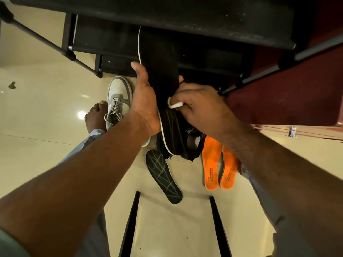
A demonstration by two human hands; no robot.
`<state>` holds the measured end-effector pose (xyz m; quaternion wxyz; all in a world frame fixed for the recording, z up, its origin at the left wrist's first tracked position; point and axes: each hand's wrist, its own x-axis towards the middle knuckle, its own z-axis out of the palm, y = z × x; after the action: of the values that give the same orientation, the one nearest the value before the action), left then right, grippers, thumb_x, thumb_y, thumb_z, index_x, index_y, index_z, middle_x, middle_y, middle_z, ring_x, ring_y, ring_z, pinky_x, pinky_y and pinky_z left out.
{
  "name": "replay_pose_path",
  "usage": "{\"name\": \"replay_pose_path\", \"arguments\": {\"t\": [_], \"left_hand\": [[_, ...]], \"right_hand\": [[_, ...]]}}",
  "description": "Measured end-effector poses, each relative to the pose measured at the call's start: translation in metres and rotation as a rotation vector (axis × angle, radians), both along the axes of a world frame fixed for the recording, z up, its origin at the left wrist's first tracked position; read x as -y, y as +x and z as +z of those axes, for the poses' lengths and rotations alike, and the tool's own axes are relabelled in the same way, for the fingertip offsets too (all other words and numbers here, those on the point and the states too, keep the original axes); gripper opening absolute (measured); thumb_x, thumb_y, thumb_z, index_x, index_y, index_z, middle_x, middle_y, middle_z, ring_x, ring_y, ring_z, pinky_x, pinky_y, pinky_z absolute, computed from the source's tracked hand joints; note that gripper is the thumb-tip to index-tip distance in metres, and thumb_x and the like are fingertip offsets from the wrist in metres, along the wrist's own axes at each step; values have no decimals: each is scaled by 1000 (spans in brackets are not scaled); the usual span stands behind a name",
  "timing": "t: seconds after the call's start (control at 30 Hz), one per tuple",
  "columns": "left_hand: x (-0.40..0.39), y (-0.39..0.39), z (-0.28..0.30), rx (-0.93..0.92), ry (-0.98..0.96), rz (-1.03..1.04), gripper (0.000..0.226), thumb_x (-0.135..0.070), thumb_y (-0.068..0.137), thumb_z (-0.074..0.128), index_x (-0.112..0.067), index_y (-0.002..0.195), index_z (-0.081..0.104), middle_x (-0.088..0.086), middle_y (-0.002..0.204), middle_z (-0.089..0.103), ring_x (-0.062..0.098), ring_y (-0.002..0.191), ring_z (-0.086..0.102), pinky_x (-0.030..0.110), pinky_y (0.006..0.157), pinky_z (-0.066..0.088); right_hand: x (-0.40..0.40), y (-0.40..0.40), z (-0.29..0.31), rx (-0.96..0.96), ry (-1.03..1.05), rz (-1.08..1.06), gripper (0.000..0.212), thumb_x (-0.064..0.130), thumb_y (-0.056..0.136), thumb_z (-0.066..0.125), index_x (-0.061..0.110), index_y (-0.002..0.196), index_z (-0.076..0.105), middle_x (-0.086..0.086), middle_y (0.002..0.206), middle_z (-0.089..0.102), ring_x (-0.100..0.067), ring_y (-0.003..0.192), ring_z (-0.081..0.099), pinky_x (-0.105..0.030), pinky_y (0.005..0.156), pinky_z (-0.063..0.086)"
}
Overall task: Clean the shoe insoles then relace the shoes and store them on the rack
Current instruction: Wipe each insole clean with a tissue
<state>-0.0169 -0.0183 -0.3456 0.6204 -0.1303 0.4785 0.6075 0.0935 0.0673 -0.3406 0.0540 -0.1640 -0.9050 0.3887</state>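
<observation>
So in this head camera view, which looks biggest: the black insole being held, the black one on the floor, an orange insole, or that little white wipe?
1. Held black insole, though it is nearest the camera.
2. Patterned black floor insole and left orange insole: too alike to rank.
3. White wipe, mostly hidden in the right hand.

Hidden and cut-off parts

The black shoe [191,143] at 6 o'clock of the hands sits mostly behind the held insole [161,71]; the rack [167,12] is cropped at 12 o'clock; the white wipe [175,105] is largely buried in the right hand's fingers [187,101].
</observation>
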Motion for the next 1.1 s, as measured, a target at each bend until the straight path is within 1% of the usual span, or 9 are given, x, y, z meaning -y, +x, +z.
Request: {"name": "replay_pose_path", "arguments": {"t": [0.1, 0.2, 0.3, 0.43, 0.57, 0.63, 0.8, 0.97, 1.1], "left_hand": [[0, 0, 3, 9, -13, 37, 97, -84, 85, 20, -6, 117, 67, 16, 124, 66, 29, 113, 66, 41, 92, 56], [0, 0, 2, 9, 24, 21, 99, -85, 84, 16, -6, 117, 66, 13, 113, 66, 31, 117, 63, 46, 100, 50], [0, 1, 1, -10, -1, 21, 98, -83, 86, 13, -6, 117, 66, 15, 115, 65, 30, 119, 62, 48, 97, 52], [0, -4, -1, -13, -8, 31, 104, -86, 84, 16, -3, 128, 62, 13, 117, 65, 30, 120, 62, 45, 104, 49], [0, -1, 1, -7, 0, -4, 108, -86, 83, 13, -2, 130, 60, 21, 129, 62, 33, 121, 61, 49, 105, 47], [0, 1, 0, -16, -1, -5, 105, -85, 84, 12, -3, 126, 62, 20, 126, 63, 34, 120, 62, 50, 102, 48], [-1, -4, -1, -14, -29, 22, 107, -87, 82, 14, -2, 125, 64, 15, 118, 66, 26, 115, 65, 41, 98, 53], [1, 0, 1, 22, -2, 28, 106, -87, 83, 15, -3, 126, 62, 19, 124, 63, 34, 123, 59, 51, 106, 45], [-1, -2, 4, -1, -33, 43, 107, -86, 84, 13, -2, 128, 62, 15, 122, 66, 27, 115, 65, 40, 93, 56]], "right_hand": [[11, -6, 12, -85, -65, 52, 17, 0, 80, 61, 5, 90, 73, -6, 92, 69, -19, 86, 66, -33, 83, 52], [-2, 0, -2, -3, -4, 13, 19, -4, 79, 64, 6, 92, 73, -6, 94, 68, -21, 88, 66, -39, 79, 55], [-9, 7, -9, 85, 65, 13, 18, -5, 80, 64, 7, 90, 73, -6, 96, 67, -23, 91, 65, -43, 76, 56], [5, -4, 9, -48, -32, 67, 13, 1, 79, 64, 7, 86, 73, -4, 90, 69, -16, 88, 65, -34, 90, 51], [-7, 2, -6, 19, -12, 31, 15, -2, 80, 63, 7, 87, 72, -6, 91, 68, -20, 86, 66, -39, 77, 56], [-10, 5, -10, 68, 22, 20, 16, -4, 80, 62, 7, 87, 72, -6, 93, 68, -22, 87, 65, -42, 73, 56], [8, -5, 10, -78, -70, 62, 14, 2, 80, 63, 6, 88, 73, -5, 91, 70, -16, 86, 66, -29, 83, 53], [-8, 5, -11, 64, 35, 29, 18, -4, 81, 62, 7, 90, 73, -6, 95, 67, -22, 88, 65, -42, 73, 56], [7, -2, 5, -75, -47, 25, 14, -2, 80, 65, 6, 87, 73, -5, 90, 69, -17, 85, 66, -32, 79, 54]]}}
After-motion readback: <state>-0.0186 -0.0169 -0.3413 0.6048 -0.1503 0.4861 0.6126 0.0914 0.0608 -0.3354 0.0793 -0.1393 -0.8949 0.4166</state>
